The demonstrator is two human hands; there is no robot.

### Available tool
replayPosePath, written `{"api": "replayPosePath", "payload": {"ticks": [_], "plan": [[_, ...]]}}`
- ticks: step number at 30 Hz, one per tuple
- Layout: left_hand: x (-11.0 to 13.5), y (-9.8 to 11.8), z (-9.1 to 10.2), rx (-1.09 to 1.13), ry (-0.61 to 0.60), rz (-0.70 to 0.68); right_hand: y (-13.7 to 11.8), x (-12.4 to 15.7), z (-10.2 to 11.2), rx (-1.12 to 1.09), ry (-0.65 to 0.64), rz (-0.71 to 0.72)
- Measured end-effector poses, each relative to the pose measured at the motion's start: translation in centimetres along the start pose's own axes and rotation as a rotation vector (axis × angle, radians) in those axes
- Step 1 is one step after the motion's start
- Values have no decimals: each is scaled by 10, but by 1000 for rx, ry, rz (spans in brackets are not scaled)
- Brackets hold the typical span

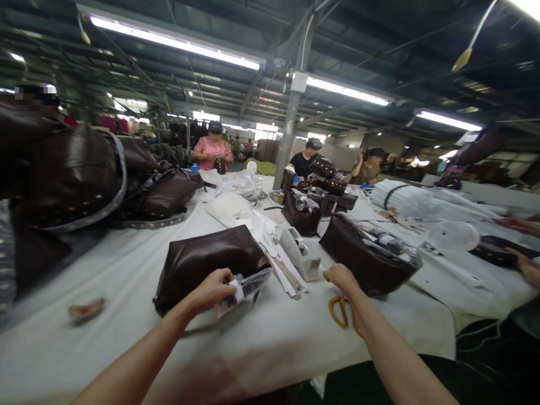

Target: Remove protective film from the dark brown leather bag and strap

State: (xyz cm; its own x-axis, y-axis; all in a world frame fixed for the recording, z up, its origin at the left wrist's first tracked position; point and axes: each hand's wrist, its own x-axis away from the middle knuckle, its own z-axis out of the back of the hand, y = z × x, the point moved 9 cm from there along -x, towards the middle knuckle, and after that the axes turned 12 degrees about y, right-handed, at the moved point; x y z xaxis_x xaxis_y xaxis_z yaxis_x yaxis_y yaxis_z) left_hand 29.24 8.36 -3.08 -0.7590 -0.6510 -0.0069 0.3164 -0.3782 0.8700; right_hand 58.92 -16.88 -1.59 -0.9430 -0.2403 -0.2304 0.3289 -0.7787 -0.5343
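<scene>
My left hand (213, 289) is closed on a clear plastic packet with a white tag (247, 286), held against the near edge of a dark brown leather bag (206, 259) lying on the white table (126, 264). My right hand (340, 277) is curled shut beside a second brown bag (363, 256) stuffed with plastic-wrapped filling; whether it holds anything is hidden. Orange-handled scissors (342, 312) lie just under my right forearm. A white tape dispenser (300, 254) stands between my two hands, a little farther away.
A heap of brown studded bags (84, 180) fills the left side. More bags (304, 216) and plastic wrapping (242, 184) lie mid-table. White paper rolls (396, 197) and a white fan (453, 236) sit at the right. Three people work across the table; another person's hands (525, 247) reach in from the right.
</scene>
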Motion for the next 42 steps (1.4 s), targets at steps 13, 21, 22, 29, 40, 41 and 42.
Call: {"api": "replayPosePath", "payload": {"ticks": [13,21,22,29,40,41,42], "plan": [[-2,-2,-4,-30,51,-70,-163,180,-57,-1181,-672,-65],[4,8,-2,-91,92,-140,-167,178,-91,-982,-580,-35],[4,8,-2,-89,92,-141,-164,178,-93,-966,-575,-33],[3,7,-2,-74,86,-128,-154,184,-99,-909,-511,13],[2,1,-5,-13,67,-82,-146,180,-108,-795,-343,74],[2,1,-5,-3,61,-79,-146,180,-108,-789,-339,70],[3,1,-4,7,56,-76,-147,180,-108,-786,-337,64]]}}
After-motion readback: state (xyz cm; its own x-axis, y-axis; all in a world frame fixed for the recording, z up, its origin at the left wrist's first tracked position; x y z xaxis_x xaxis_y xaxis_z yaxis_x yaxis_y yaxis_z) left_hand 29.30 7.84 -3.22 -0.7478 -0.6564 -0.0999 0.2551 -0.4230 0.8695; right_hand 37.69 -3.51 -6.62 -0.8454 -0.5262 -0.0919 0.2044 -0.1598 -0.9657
